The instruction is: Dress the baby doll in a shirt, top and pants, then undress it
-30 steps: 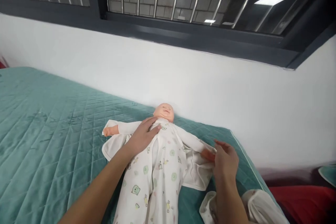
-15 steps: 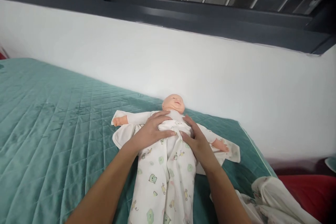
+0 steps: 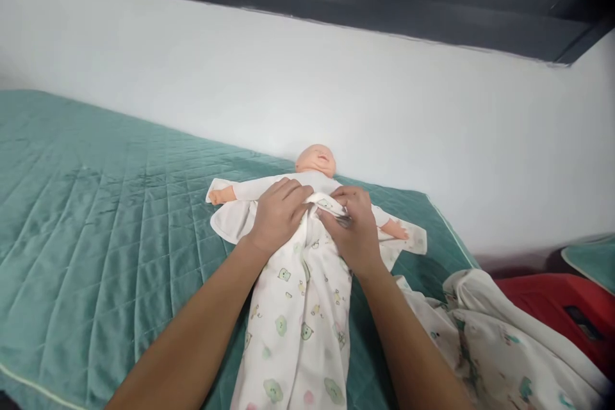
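A baby doll (image 3: pixel 316 160) lies on its back with both arms stretched out sideways, its head close to the wall. Over its belly and legs are white baby pants (image 3: pixel 298 327) printed with green and yellow figures. My left hand (image 3: pixel 282 213) is closed on the waistband at the doll's left-hand side in view. Opposite it, my right hand (image 3: pixel 354 221) pinches the same waistband, which is lifted and bunched between the two hands. A white top (image 3: pixel 235 221) is spread beneath the doll's arms. The fingertips are partly hidden in the cloth.
Green quilted cover (image 3: pixel 120 224) lies under the doll. White printed cloth (image 3: pixel 504 339) is heaped at the lower right, beside a red item (image 3: pixel 567 307). Behind the doll rises a white wall (image 3: pixel 230 77) below a dark window frame (image 3: pixel 384 6).
My hands have gone from lying spread on the doll's front to gripping the pants' waistband, which is now raised. The camera view has tilted downward.
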`<move>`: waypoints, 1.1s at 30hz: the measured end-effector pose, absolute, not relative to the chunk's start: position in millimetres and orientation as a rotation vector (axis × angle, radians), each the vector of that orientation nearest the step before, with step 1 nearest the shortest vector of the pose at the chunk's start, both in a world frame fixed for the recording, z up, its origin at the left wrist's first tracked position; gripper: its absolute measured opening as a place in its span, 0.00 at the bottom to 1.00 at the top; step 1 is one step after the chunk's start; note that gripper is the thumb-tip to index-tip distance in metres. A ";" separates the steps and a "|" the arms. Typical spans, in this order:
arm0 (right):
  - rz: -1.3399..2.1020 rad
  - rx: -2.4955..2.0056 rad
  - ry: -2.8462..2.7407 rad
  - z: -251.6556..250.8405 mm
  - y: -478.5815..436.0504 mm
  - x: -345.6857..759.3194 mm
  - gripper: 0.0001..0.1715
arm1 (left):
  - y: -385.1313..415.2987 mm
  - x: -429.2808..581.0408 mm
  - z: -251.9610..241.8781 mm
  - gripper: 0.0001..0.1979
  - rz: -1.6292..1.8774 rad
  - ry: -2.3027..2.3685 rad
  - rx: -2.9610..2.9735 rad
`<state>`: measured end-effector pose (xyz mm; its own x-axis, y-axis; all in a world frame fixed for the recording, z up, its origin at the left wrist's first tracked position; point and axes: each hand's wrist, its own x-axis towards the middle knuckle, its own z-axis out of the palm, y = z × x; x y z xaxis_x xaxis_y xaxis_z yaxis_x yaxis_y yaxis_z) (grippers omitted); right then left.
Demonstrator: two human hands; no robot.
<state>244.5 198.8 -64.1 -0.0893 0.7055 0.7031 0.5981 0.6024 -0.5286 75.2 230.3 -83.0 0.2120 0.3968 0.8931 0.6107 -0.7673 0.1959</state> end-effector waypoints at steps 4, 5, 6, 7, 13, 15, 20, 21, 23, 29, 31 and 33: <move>0.231 -1.138 -1.717 -67.3 189.4 243.8 0.10 | 230.0 76.4 -86.6 0.10 -1.465 -1.074 -2.256; 0.250 -1.171 -1.718 -68.0 187.8 244.9 0.10 | 229.6 75.6 -88.2 0.10 -1.445 -1.104 -2.255; 0.253 -1.199 -1.732 -68.9 186.6 246.5 0.09 | 228.8 74.2 -90.3 0.10 -1.427 -1.131 -2.259; 0.244 -1.220 -1.758 -69.9 186.0 248.2 0.09 | 227.2 72.1 -92.9 0.10 -1.409 -1.155 -2.265; 0.046 -1.280 -1.955 -79.2 184.8 253.1 0.18 | 190.0 49.5 -113.7 0.16 -1.464 -1.385 -2.246; -0.045 -1.258 -1.988 -82.6 182.2 252.7 0.22 | 169.3 43.1 -117.1 0.17 -1.484 -1.524 -2.246; -0.196 -1.218 -1.989 -90.6 167.2 257.4 0.25 | 134.4 37.7 -118.1 0.18 -1.401 -1.812 -2.241; -0.201 -1.229 -1.979 -91.9 161.3 258.8 0.25 | 131.7 37.7 -118.4 0.18 -1.387 -1.847 -2.256; -0.182 -1.267 -1.948 -93.8 144.7 259.9 0.25 | 128.8 37.8 -119.4 0.18 -1.377 -1.884 -2.304; 0.101 -1.347 -1.969 -96.4 80.1 250.8 0.22 | 121.8 38.5 -119.2 0.20 -1.290 -1.967 -2.313; 0.214 -1.392 -1.914 -97.6 71.2 250.9 0.21 | 120.3 39.3 -117.2 0.20 -1.349 -1.967 -2.359; 0.271 -1.439 -1.855 -99.2 71.5 254.0 0.21 | 119.7 40.4 -114.7 0.19 -1.480 -1.956 -2.421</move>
